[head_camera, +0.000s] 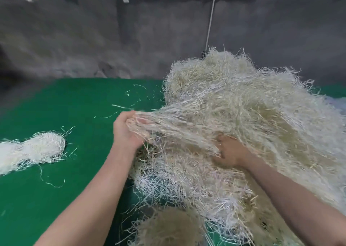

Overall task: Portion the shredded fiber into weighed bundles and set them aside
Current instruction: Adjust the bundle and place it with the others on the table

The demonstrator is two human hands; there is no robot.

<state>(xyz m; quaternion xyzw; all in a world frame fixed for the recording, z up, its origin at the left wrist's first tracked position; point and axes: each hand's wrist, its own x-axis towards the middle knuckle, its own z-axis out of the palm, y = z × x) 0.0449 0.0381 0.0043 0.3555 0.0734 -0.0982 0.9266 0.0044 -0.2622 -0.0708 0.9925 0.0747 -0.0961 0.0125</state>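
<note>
The pile of shredded fiber (252,114) fills the right half of the frame, from the grey wall (93,40) down to the bottom edge, and closes off that whole side. The left hand (125,131) grips a tuft stretched from its left edge. The right hand (232,152) is sunk in it, fingers hidden. A clump (168,227) blocks the bottom centre. At the left edge lies a small bundle (37,150). Between bundle and pile the green surface (74,105) is open, crossed only by loose strands (54,184).
</note>
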